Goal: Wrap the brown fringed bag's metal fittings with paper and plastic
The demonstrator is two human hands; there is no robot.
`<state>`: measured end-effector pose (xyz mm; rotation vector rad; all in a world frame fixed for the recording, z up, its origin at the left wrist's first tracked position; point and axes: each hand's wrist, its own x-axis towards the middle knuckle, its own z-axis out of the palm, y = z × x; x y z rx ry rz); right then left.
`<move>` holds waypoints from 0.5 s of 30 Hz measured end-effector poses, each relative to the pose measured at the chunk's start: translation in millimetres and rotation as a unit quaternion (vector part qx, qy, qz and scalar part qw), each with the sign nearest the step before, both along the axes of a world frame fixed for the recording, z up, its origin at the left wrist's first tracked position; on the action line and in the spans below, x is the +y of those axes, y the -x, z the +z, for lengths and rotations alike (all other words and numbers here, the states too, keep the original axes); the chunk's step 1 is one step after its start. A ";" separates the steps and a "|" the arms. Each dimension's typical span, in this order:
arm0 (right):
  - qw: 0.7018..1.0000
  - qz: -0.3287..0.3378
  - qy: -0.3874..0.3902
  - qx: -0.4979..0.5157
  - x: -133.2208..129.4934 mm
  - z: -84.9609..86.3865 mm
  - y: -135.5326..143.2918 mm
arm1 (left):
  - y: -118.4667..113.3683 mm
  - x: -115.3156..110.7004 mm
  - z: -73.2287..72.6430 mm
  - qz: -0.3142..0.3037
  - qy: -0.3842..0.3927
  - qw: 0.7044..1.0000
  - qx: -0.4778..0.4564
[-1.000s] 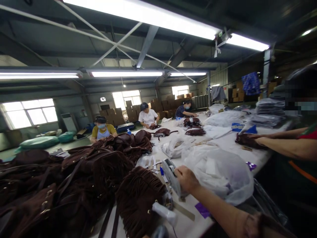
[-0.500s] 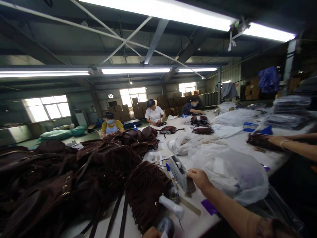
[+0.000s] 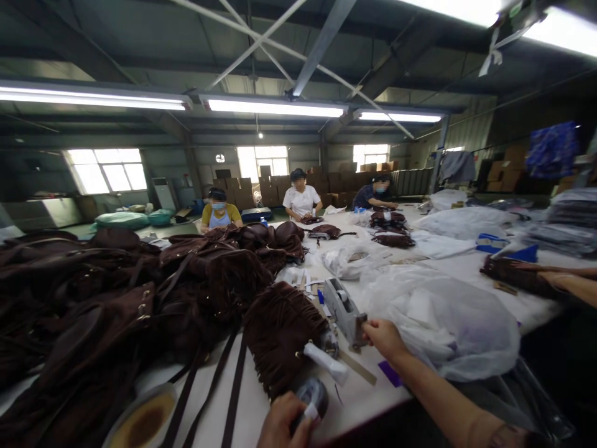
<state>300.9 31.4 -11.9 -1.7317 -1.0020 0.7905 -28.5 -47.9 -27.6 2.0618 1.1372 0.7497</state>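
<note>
My right hand (image 3: pixel 386 336) is closed in a pinch at the near end of a grey tape dispenser (image 3: pixel 344 308); what lies between its fingertips is too small to make out. At the bottom centre, my left hand (image 3: pixel 285 420) is closed around a dark roll wrapped in clear material (image 3: pixel 312 396). A dark brown fringed bag (image 3: pixel 282 333) lies flat on the table between the hands and a large heap of similar bags (image 3: pixel 186 292). One white-wrapped piece (image 3: pixel 325 363) rests at the fringed bag's right edge.
Crumpled clear plastic bags (image 3: pixel 443 317) spread right of the dispenser. At the far right another person's hands (image 3: pixel 536 270) touch a brown bundle. A round container (image 3: pixel 142 420) stands at the lower left. Three people sit across the table.
The view has turned left and tilted down. More of my left hand with the roll shows, and the round container has come into view. My right hand remains at the dispenser.
</note>
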 end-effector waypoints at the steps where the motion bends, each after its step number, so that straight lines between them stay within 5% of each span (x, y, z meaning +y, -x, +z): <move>1: 1.000 -0.003 0.009 -0.019 -1.3 -1.0 -3.0 | -2.2 -5.3 5.5 0.011 0.002 1.000 0.001; 5: 0.997 0.002 0.054 -0.061 -28.8 -5.0 -5.1 | -7.6 -20.3 21.6 0.049 0.000 0.999 -0.003; 8: 0.997 0.066 0.026 -0.016 -72.0 -0.2 11.8 | -8.3 -24.5 22.5 0.047 -0.018 0.999 -0.005; 12: 0.971 0.216 0.012 0.100 -131.5 13.5 63.8 | -10.4 -26.4 15.3 0.054 -0.057 0.997 0.012; 15: 0.954 0.276 0.026 0.110 -150.1 16.8 109.4 | -13.7 -27.8 9.5 0.056 -0.093 0.994 0.035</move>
